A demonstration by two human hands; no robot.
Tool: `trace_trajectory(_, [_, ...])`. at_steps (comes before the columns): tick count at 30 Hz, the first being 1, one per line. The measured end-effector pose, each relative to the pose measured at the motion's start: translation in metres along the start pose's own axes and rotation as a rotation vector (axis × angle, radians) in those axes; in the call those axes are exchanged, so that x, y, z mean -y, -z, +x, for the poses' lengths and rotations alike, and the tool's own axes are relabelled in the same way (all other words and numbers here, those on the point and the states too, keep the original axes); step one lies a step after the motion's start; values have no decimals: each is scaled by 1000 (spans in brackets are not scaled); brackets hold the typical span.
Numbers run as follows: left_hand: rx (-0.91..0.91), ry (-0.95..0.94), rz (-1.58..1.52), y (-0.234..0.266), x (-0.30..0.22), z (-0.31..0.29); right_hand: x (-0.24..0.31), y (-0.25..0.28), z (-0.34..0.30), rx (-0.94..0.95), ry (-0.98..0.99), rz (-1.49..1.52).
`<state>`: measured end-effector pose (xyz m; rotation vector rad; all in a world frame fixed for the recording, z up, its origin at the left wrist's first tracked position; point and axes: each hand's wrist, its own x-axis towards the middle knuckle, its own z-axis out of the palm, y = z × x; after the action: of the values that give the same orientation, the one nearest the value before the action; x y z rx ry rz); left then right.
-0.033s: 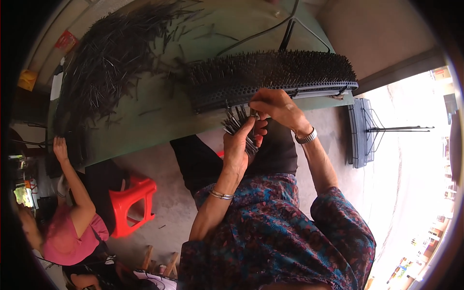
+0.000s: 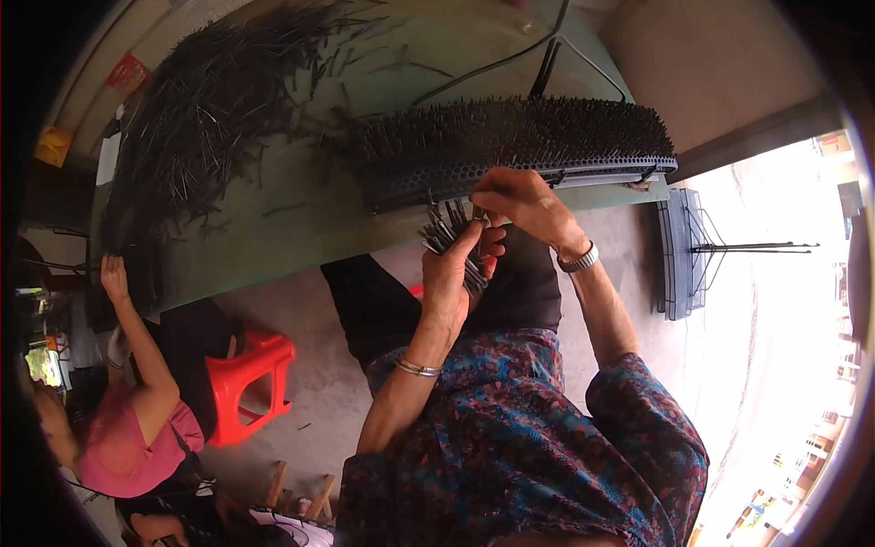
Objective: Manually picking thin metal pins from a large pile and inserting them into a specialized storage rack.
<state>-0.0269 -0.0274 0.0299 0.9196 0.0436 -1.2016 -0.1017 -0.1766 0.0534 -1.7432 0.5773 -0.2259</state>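
Left hand (image 2: 453, 273) clenched around bundle of dark pins (image 2: 448, 235) as ready stock just below spiked rack (image 2: 515, 146) on green surface (image 2: 273, 219); right hand (image 2: 519, 202) fingers pinched at rack's front edge, contents not discernible.

Dark grey rods (image 2: 210, 128) on a green table (image 2: 301, 223); a red plastic stool (image 2: 251, 383); blue and maroon patterned sleeves (image 2: 510, 447); a co-worker's pink top (image 2: 128, 451).

red label (image 2: 128, 70), yellow packet (image 2: 53, 144), table's far-left edge
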Motion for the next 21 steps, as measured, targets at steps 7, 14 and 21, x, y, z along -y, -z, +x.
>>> trace_trajectory(7, [-85,71,-104,9,-9,7,22,7,7,-242,37,30])
trace_trajectory(14, [-56,130,-75,7,-13,33,20,-2,40,-654,302,-261])
trace_trajectory(21, [-77,153,-135,17,-12,32,11,-9,56,-650,319,-341])
